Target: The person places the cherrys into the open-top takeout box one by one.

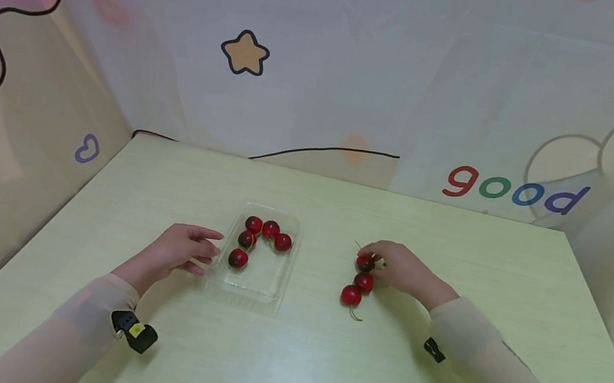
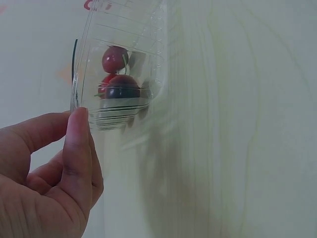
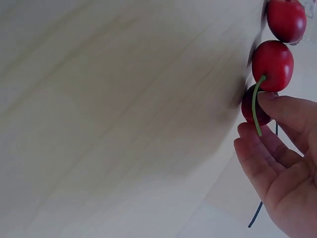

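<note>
A clear plastic tray (image 1: 264, 287) lies left of the middle of the table with several dark red cherries (image 1: 247, 240) inside. My left hand (image 1: 180, 251) is at its left side, fingers loosely extended and fingertips right at the rim; thumb and index finger stand apart in the head view. To the right, three cherries lie in a row. My right hand (image 1: 401, 268) pinches the farthest one, a darker cherry (image 3: 255, 110), between thumb and fingers. Beside it are a middle cherry (image 1: 364, 282) with a green stem (image 3: 256, 106) and a near cherry (image 1: 351, 295) with its stem toward me.
The pale wooden table (image 1: 276, 364) ends at a printed cloth backdrop (image 1: 328, 72), with cloth also at both sides. A small black device (image 1: 134, 330) is strapped on the left wrist, and another black piece (image 1: 434, 349) shows by the right sleeve.
</note>
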`<state>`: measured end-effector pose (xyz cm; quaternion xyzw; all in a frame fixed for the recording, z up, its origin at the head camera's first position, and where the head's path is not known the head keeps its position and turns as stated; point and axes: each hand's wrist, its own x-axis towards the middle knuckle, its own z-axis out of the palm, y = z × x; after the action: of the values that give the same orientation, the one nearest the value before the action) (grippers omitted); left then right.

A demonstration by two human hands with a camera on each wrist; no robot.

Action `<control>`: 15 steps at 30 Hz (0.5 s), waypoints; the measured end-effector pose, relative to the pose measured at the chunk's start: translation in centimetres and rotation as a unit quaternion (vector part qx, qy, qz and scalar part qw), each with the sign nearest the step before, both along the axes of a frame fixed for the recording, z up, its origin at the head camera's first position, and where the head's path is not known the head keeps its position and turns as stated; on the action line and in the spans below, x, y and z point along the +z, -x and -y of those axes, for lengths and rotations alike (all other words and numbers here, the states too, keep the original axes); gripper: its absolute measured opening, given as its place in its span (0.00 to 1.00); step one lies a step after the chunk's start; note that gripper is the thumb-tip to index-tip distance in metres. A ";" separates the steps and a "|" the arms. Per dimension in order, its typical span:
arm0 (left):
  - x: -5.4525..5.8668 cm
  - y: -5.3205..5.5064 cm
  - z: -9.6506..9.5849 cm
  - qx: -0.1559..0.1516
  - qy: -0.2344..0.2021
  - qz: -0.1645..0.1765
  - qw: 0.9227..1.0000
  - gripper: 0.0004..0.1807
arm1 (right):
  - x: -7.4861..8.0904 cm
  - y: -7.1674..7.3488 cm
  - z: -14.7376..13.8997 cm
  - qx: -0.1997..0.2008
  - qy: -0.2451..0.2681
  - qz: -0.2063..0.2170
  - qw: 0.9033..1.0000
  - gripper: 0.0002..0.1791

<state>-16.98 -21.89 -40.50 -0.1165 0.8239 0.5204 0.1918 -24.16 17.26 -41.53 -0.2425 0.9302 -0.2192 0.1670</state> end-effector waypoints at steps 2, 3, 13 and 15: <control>0.0 0.0 0.1 0.000 0.001 0.001 1.000 0.24 | 0.0 0.0 0.0 -0.005 0.002 0.003 1.000 0.21; 0.0 0.0 0.1 0.000 0.001 0.001 1.000 0.24 | 0.0 0.0 0.1 -0.005 0.003 0.004 1.000 0.21; 0.0 0.0 0.0 0.000 0.002 0.000 1.000 0.24 | -0.3 0.3 -0.2 -0.014 0.012 0.009 1.000 0.21; 0.0 0.0 0.1 0.000 0.002 -0.001 1.000 0.24 | -0.3 0.3 -0.3 -0.012 0.014 0.008 1.000 0.21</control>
<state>-16.94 -21.95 -40.46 -0.1167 0.8250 0.5191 0.1907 -24.49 17.57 -41.82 -0.2320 0.9285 -0.2359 0.1687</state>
